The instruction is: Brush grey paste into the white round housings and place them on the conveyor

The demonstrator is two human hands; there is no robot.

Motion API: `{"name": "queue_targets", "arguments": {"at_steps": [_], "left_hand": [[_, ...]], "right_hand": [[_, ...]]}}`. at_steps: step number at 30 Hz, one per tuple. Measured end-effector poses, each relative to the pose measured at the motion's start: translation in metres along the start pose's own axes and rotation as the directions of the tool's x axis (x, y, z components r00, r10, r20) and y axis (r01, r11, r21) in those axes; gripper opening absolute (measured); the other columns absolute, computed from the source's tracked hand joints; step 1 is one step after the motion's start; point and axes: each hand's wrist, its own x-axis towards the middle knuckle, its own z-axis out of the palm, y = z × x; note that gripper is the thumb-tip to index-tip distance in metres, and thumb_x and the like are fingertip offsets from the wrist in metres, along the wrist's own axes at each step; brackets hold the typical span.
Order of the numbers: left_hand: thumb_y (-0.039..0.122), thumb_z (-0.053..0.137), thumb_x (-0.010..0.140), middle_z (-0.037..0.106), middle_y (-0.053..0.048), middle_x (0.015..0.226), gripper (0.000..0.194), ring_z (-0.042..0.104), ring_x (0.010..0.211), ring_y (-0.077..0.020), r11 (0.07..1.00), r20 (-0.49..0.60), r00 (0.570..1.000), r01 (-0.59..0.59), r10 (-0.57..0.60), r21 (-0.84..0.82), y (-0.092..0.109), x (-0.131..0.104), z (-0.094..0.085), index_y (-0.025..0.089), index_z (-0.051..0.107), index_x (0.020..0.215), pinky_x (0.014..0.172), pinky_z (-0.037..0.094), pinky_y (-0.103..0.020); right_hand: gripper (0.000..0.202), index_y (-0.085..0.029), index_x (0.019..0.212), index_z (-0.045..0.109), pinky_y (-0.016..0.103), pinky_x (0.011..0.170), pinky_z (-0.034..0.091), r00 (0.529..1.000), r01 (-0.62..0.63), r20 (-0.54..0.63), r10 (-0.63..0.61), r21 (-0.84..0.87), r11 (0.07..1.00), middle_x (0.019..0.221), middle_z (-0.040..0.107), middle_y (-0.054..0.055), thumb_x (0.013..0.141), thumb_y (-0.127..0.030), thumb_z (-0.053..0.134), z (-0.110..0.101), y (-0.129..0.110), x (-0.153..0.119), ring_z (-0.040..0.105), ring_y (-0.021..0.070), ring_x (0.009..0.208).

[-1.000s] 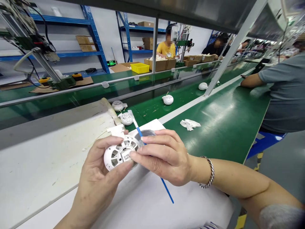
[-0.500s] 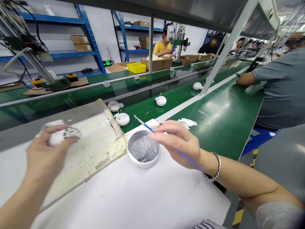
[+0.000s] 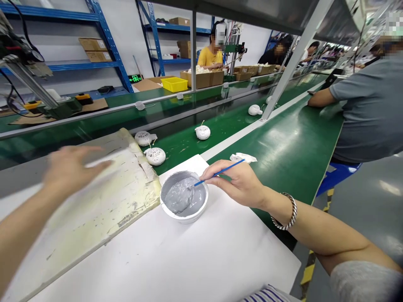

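Note:
My right hand [image 3: 233,182] pinches a thin blue-handled brush [image 3: 227,168], its tip down in thick grey paste [image 3: 181,196]. The paste fills part of a white bowl [image 3: 185,219] standing on white paper [image 3: 176,260]. Over a worn, pale yellowish board [image 3: 103,214], my left hand [image 3: 74,167] is blurred by motion. Its thumb and fingers are stretched apart, and I see nothing between them. Past the board's corner sit two round white vented housings [image 3: 155,156], each with a short wire or tab.
More white housings [image 3: 202,132] lie along the green conveyor belt [image 3: 179,144]. A crumpled white wrapper [image 3: 243,157] lies beyond my right hand. A slanted metal post [image 3: 291,67] rises at the belt's edge. A co-worker in a grey shirt [image 3: 371,109] sits at right; others work across the line.
The white round part that was in my left hand no longer shows there, and its fingers have spread. My right hand has tilted the brush, bringing its tip down into the grey paste.

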Motion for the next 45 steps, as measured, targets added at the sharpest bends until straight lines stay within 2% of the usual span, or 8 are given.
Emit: {"name": "queue_targets", "arguments": {"at_steps": [6, 9, 17, 20, 24, 30, 36, 45], "left_hand": [[0.019, 0.079, 0.062, 0.057, -0.007, 0.117, 0.026, 0.019, 0.138, -0.042, 0.913, 0.237, 0.965, -0.194, 0.112, 0.359, -0.005, 0.034, 0.102, 0.02, 0.07, 0.086, 0.109, 0.001, -0.064], [0.011, 0.074, 0.065, 0.056, -0.011, 0.124, 0.02, 0.021, 0.137, -0.0378, 0.89, 0.236, 0.968, -0.182, 0.088, 0.418, -0.006, 0.047, 0.122, 0.014, 0.066, 0.084, 0.108, 0.003, -0.067], [0.028, 0.079, 0.062, 0.051, -0.004, 0.119, 0.061, 0.038, 0.129, -0.0384, 0.988, 0.036, 0.994, -0.103, 0.099, 0.119, -0.007, 0.036, 0.076, 0.023, 0.054, 0.117, 0.105, 0.032, -0.053], [0.03, 0.072, 0.073, 0.047, -0.001, 0.128, 0.073, 0.052, 0.119, -0.028, 0.984, -0.041, 0.997, -0.078, 0.072, -0.16, -0.004, 0.015, 0.059, 0.029, 0.031, 0.133, 0.088, 0.052, -0.041], [0.013, 0.08, 0.063, 0.055, 0.002, 0.122, 0.063, 0.052, 0.118, -0.0236, 0.791, 0.017, 1.0, -0.002, 0.016, -0.612, 0.001, -0.019, 0.05, 0.028, 0.048, 0.116, 0.087, 0.057, -0.038], [0.008, 0.086, 0.053, 0.063, 0.001, 0.104, 0.07, 0.062, 0.093, -0.0173, 0.773, -0.025, 0.994, -0.097, 0.104, -0.627, -0.01, -0.058, 0.055, 0.031, 0.054, 0.111, 0.08, 0.059, -0.033], [0.013, 0.086, 0.058, 0.066, 0.0, 0.097, 0.066, 0.065, 0.084, -0.0138, 0.833, 0.044, 0.995, -0.047, 0.086, -0.551, -0.004, -0.081, 0.056, 0.032, 0.057, 0.114, 0.074, 0.056, -0.019], [0.024, 0.079, 0.067, 0.067, -0.003, 0.099, 0.045, 0.066, 0.079, -0.0175, 0.728, 0.234, 0.961, 0.266, -0.148, -0.632, 0.018, -0.089, 0.05, 0.028, 0.061, 0.108, 0.068, 0.06, -0.03]], "right_hand": [[0.011, -0.018, 0.093, 0.063, 0.024, 0.078, 0.058, 0.993, 0.039, 0.117, -0.031, -0.069, 0.997, 0.09, 0.072, 0.003, 0.091, -0.015, 0.053, 0.002, 0.0, 0.002, 0.069, 0.0123, 0.085], [0.011, -0.018, 0.091, 0.064, 0.024, 0.077, 0.058, 0.992, 0.023, 0.128, -0.019, -0.032, 0.999, 0.089, 0.072, 0.003, 0.091, -0.015, 0.053, 0.004, 0.001, 0.003, 0.069, 0.0122, 0.084], [0.007, -0.016, 0.084, 0.062, 0.027, 0.076, 0.057, 0.94, -0.33, 0.072, 0.333, 0.433, 0.839, 0.084, 0.07, 0.003, 0.083, -0.022, 0.066, 0.01, 0.005, 0.005, 0.069, 0.013, 0.081], [0.015, -0.015, 0.081, 0.06, 0.023, 0.068, 0.055, 0.855, -0.436, 0.061, 0.515, 0.624, 0.649, 0.079, 0.071, 0.002, 0.078, -0.023, 0.071, 0.013, 0.013, 0.007, 0.07, 0.0114, 0.075], [0.026, -0.016, 0.081, 0.059, 0.019, 0.061, 0.049, 0.707, -0.482, 0.075, 0.703, 0.779, 0.401, 0.08, 0.073, 0.001, 0.071, -0.03, 0.078, 0.017, 0.025, 0.007, 0.069, 0.0097, 0.071], [0.03, -0.016, 0.076, 0.061, 0.015, 0.058, 0.047, 0.548, -0.482, 0.181, 0.816, 0.866, 0.132, 0.072, 0.071, -0.002, 0.065, -0.034, 0.083, 0.021, 0.031, 0.003, 0.068, 0.0067, 0.065], [0.03, -0.016, 0.08, 0.062, 0.016, 0.064, 0.052, 0.552, -0.486, 0.216, 0.805, 0.868, 0.1, 0.082, 0.073, -0.001, 0.063, -0.027, 0.085, 0.02, 0.032, -0.003, 0.07, 0.0077, 0.071], [0.017, -0.016, 0.079, 0.063, 0.016, 0.068, 0.056, 0.568, -0.454, 0.219, 0.793, 0.887, 0.08, 0.085, 0.075, 0.0, 0.072, -0.02, 0.078, 0.019, 0.034, -0.004, 0.071, 0.0075, 0.073]]}}
